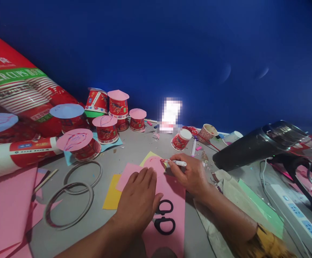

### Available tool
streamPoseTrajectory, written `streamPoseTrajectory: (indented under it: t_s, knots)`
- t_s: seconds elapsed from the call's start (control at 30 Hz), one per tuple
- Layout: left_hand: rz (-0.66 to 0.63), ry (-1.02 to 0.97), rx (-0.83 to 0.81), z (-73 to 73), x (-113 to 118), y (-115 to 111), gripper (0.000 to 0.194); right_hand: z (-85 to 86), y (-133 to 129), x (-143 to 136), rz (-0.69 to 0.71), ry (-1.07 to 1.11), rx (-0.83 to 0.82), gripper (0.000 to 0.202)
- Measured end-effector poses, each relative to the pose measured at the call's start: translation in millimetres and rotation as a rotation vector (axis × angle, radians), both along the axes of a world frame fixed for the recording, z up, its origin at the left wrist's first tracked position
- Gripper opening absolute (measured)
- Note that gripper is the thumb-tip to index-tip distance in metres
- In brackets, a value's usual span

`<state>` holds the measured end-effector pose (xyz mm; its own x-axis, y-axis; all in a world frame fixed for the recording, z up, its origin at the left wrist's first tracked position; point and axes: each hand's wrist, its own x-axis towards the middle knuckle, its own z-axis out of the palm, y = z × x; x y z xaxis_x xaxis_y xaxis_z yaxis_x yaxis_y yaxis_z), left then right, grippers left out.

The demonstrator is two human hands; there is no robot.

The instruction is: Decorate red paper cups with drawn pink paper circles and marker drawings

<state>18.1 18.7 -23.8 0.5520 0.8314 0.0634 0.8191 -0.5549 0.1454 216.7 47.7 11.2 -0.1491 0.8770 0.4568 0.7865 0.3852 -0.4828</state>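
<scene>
My right hand (189,174) pinches a white marker (179,163) with a red tip. The tip is at a pink paper sheet (173,191), where a red curved line shows near the far edge. My left hand (140,193) lies flat over the pink paper, fingers stretched forward. Black-handled scissors (164,218) rest on the sheet beside my left thumb; their blades are hidden under that hand. Yellow paper (111,197) sticks out from below the pink paper on the left.
Red paper cups topped with pink discs (74,139) stand at the left, near stacked cups (34,150). Two grey rings (68,206) lie in front of them. A black thermos (253,145) leans at the right, with a power strip (297,211) nearer. A blurred bright screen (170,114) stands behind.
</scene>
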Motion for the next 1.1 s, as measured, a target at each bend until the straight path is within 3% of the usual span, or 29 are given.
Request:
streamPoseTrajectory:
  t_s: [0.67,1.1]
  knots:
    - [-0.013,-0.039,0.005,-0.6,-0.6,-0.2,0.052,4.1,-1.3,3.1,-0.077,-0.001,0.017,0.021]
    - [0.003,-0.01,-0.027,3.6,0.1,0.3,0.052,-3.9,5.3,-4.7,0.006,0.028,0.022,0.025]
